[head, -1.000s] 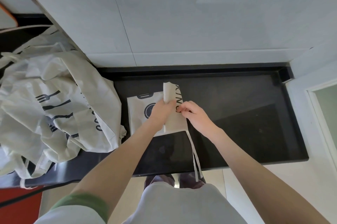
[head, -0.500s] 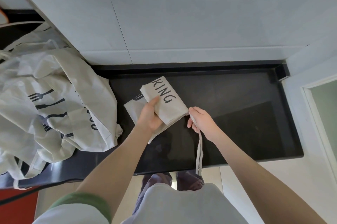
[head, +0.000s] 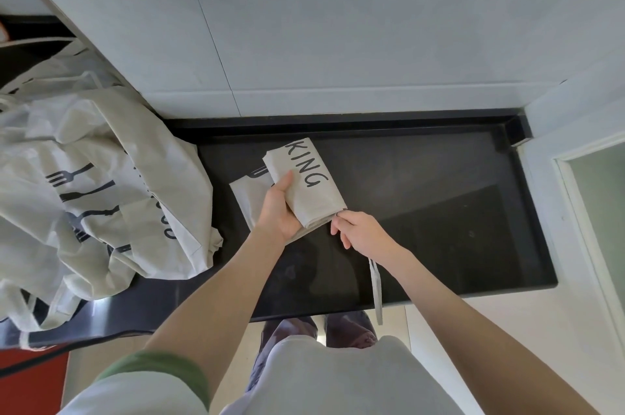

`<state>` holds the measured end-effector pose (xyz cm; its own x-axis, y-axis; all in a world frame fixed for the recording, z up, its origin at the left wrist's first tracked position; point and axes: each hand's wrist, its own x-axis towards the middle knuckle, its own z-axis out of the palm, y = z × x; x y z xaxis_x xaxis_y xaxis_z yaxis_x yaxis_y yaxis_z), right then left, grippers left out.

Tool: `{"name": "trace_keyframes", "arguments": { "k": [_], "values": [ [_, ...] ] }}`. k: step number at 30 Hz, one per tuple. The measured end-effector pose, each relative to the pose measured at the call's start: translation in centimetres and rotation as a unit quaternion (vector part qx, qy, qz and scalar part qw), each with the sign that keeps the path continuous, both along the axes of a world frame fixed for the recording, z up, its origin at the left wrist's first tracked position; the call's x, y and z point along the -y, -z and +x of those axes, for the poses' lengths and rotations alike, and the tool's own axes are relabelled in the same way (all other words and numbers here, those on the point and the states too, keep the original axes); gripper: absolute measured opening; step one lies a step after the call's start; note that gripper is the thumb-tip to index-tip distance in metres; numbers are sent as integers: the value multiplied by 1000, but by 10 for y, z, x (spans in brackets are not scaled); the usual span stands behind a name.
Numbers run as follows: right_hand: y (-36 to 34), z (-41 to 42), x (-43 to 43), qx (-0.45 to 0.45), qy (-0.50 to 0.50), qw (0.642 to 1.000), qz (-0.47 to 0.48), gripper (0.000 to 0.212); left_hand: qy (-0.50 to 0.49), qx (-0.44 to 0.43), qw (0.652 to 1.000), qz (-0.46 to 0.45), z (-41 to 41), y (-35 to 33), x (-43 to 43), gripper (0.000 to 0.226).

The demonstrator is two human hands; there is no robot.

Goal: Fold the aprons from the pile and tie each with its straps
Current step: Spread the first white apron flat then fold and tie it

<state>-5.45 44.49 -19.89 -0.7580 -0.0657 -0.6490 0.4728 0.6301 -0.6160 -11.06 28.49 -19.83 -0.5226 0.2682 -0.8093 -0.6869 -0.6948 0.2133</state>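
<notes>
A beige folded apron (head: 306, 183) printed "KING" is lifted above the black counter (head: 439, 211). My left hand (head: 279, 211) grips its lower left edge, thumb on top. My right hand (head: 362, 232) pinches the apron's straps (head: 376, 286) right at the bundle's lower corner; the strap ends hang down past the counter's front edge. A second flat folded piece (head: 247, 194) lies on the counter under and behind my left hand. The pile of unfolded aprons (head: 84, 198), beige with cutlery prints, fills the left of the counter.
A pale glossy wall (head: 338, 25) rises directly behind the counter. A white surface (head: 575, 178) borders its right end. The counter's front edge (head: 439, 298) runs just ahead of my body, with floor and my legs below.
The folded apron was lifted off the counter and turned so "KING" faces up. My right hand slid along the straps to the bundle's corner and pulled them out to the right.
</notes>
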Motion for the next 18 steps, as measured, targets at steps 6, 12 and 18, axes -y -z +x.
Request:
{"name": "trace_keyframes", "arguments": {
  "k": [6,12,18],
  "values": [
    [-8,-1,-6,-40,59,996,-54,25,3,12,1000,-9,-5,-17,0,26],
    [-24,-4,-4,-139,115,983,-18,21,-30,24,998,-53,-16,-32,-7,35],
    [-38,-9,-3,-196,101,975,38,25,-17,3,997,-81,-25,-53,-9,31]
  ]
}}
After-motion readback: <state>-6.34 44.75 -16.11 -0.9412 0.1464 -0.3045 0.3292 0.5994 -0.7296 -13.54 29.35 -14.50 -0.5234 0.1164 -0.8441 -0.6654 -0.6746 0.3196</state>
